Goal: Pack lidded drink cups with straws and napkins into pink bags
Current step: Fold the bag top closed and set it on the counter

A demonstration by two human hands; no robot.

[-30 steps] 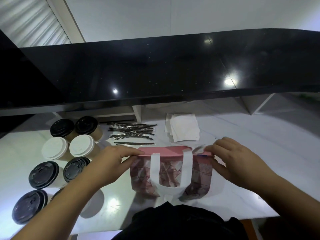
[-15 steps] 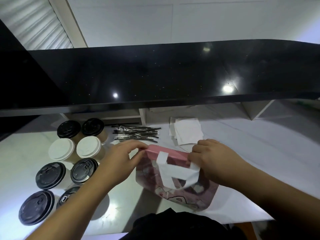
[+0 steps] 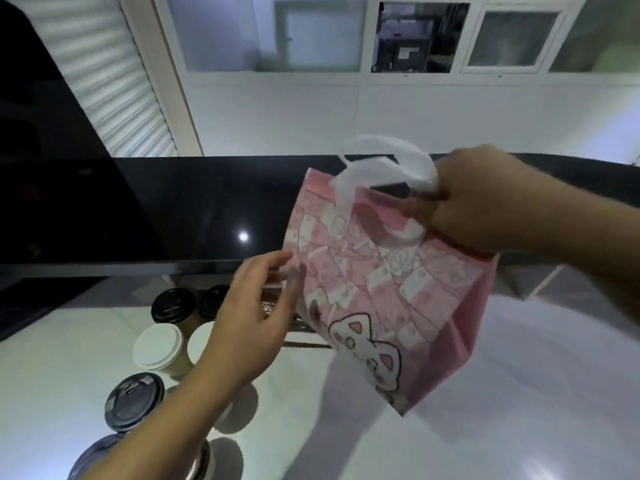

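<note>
A pink bag (image 3: 388, 285) printed with white cat faces hangs tilted in the air above the white counter (image 3: 485, 410). My right hand (image 3: 481, 202) grips its top edge by the white handles (image 3: 388, 161). My left hand (image 3: 249, 320) hovers just left of the bag with its fingers relaxed and holds nothing. Several lidded cups stand at the left: black lids (image 3: 173, 304) at the back, white lids (image 3: 157, 346) in the middle, dark lids (image 3: 135, 400) nearest me. The straws and napkins are mostly hidden behind my left hand and the bag.
A raised black glossy counter (image 3: 138, 216) runs across the back above the white counter. A white wall with windows (image 3: 415, 36) rises beyond it. A shuttered blind (image 3: 114, 81) fills the upper left.
My right hand has lifted the pink bag off the counter, up and to the right. My left hand has let go of the bag's rim. The camera has tilted upward.
</note>
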